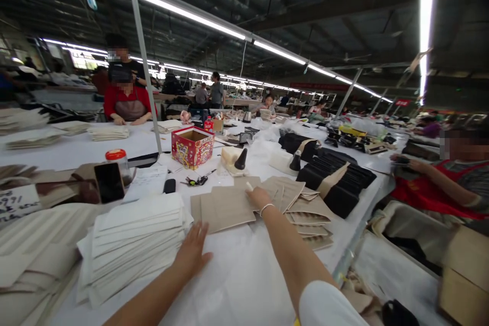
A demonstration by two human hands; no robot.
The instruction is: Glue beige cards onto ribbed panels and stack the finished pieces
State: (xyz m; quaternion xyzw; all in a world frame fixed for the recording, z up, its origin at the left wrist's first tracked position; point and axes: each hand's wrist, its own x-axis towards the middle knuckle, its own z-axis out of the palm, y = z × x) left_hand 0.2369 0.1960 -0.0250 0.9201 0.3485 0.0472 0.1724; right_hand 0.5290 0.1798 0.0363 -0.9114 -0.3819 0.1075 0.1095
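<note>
My left hand [194, 250] is open, fingers spread and thumb apart. Its fingertips reach the lower left corner of a flat beige fabric panel [229, 209], beside a fanned stack of white pieces [137, 244]. Over the panel's right side, my right hand [260, 198] is closed around what looks like a short white stick [249, 187]; its lower part is hidden by the fingers. A white band circles that wrist. Right of this hand, more beige pieces [286, 193] lie fanned out and overlapping, some folded.
Behind are a red patterned box [193, 147], two dark-tipped pale bottles [234, 160], keys [196, 180] and a phone [109, 183]. Black folded pieces [336, 178] lie at the right. A metal pole [143, 56] rises at left. Co-workers sit across [128, 102] and at right [451, 178].
</note>
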